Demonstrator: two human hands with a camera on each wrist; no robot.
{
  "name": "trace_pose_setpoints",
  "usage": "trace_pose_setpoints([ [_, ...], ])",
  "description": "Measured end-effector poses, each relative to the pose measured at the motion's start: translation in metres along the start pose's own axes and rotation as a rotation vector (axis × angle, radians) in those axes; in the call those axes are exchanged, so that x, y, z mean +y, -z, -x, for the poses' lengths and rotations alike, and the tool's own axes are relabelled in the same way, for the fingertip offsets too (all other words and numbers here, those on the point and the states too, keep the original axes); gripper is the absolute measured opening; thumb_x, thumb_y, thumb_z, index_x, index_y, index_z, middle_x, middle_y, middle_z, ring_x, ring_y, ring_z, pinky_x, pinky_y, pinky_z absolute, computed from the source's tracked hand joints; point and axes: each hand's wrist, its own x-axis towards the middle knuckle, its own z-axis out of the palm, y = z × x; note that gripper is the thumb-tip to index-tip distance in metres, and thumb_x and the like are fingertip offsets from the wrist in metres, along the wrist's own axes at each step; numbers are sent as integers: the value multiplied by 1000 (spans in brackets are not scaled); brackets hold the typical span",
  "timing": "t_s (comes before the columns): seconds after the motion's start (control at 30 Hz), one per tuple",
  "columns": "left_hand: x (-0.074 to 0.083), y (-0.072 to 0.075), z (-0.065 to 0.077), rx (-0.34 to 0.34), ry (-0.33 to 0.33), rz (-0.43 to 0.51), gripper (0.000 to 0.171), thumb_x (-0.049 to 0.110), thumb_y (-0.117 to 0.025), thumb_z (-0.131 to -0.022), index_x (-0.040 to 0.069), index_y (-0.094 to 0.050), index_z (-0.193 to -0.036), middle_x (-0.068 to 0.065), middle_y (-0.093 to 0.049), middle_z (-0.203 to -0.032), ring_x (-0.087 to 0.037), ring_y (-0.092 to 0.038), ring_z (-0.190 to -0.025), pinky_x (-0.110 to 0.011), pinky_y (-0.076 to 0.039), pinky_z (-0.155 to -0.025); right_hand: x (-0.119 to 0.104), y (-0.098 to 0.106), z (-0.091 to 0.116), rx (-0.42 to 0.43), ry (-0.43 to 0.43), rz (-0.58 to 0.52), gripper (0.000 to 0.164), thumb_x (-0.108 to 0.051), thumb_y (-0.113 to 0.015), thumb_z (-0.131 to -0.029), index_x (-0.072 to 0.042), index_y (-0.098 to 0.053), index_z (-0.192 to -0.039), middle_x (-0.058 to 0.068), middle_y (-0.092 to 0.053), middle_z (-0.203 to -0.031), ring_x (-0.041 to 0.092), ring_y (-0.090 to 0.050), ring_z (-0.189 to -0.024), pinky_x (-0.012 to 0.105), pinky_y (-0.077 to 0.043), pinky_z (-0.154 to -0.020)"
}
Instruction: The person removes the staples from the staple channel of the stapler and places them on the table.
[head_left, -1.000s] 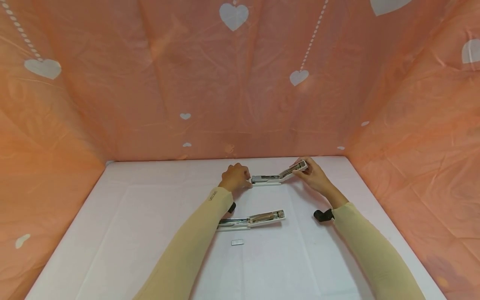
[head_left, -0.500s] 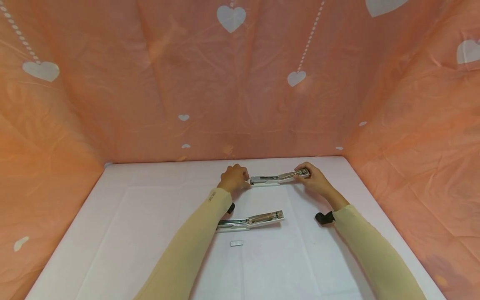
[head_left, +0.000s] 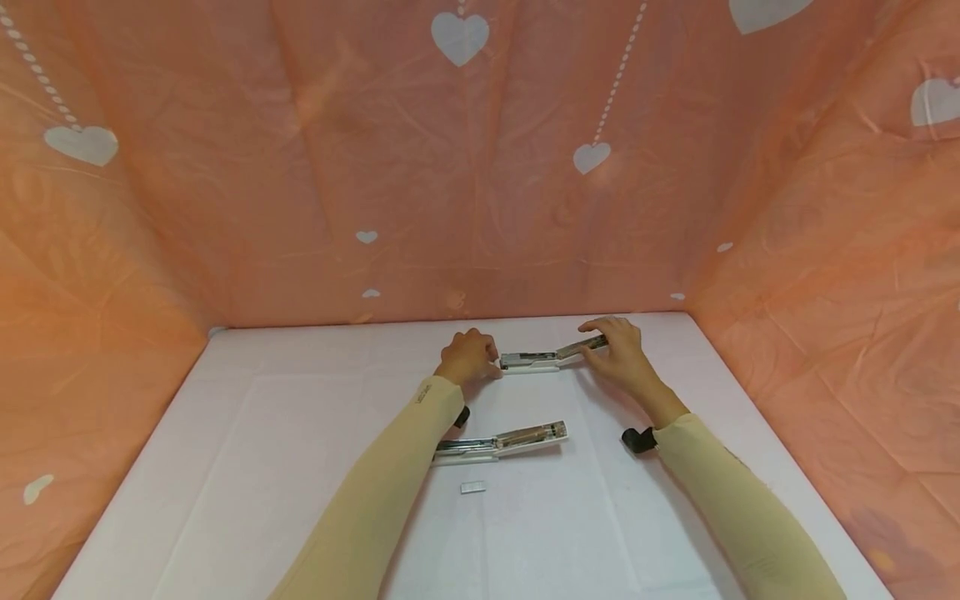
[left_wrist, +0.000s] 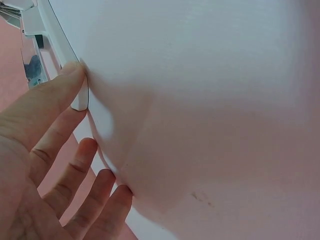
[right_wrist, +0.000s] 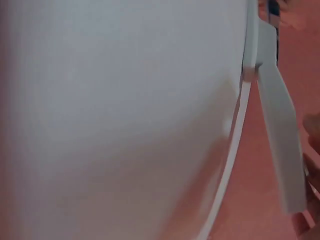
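In the head view, an opened white stapler (head_left: 529,361) lies near the table's far edge, its metal staple channel facing up. My left hand (head_left: 467,357) pinches the left end of its base between thumb and index finger. The left wrist view shows this pinch at the white base tip (left_wrist: 80,102), the other fingers spread below. My right hand (head_left: 621,354) is around the raised right arm of that stapler, fingers spread and partly hiding the arm's end. At the right wrist view's edge, fingers (right_wrist: 312,170) appear beside the stapler's white arm (right_wrist: 282,135).
A second opened stapler (head_left: 528,437) lies nearer on the white tabletop (head_left: 570,533), partly behind the left sleeve. A small grey strip, seemingly staples (head_left: 473,487), lies in front of it. An orange curtain (head_left: 420,167) with hearts surrounds the table's back and sides.
The far stapler's right arm has dropped, then risen slightly. My right hand went down with it, then shifted left along it with fingers spreading. The left hand has held its place.
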Motion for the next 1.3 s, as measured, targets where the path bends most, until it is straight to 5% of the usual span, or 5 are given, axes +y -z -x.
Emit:
trace_pose_setpoints([
  [0.33, -1, 0, 0, 5, -6, 29, 23, 26, -90, -90, 13, -76, -104, -7, -64, -124, -32, -55, -125, -57, -46, -106, -21, -14, -8, -16, 15, -44, 29, -2, -80, -93, 1, -72, -120, 19, -71, -121, 46, -58, -123, 64, -36, -109],
  [0.6, -1, -1, 0, 13, -7, 33, 22, 25, -90, -90, 13, -77, -103, -7, -65, -123, -32, -55, -125, -57, -46, -107, -40, -32, -14, -138, 24, -159, 17, 1, -79, -94, 1, -74, -111, 15, -69, -110, 36, -65, -103, 44, -61, -89],
  [1.3, -1, -2, -4, -3, -2, -39, 23, 28, -88, -92, 15, -75, -106, -6, -63, -125, -32, -55, -125, -54, -47, -105, -46, -51, -29, -286, 42, -129, 13, -6, -83, -93, -3, -82, -106, 7, -70, -95, 20, -59, -84, 38, -50, -78],
])
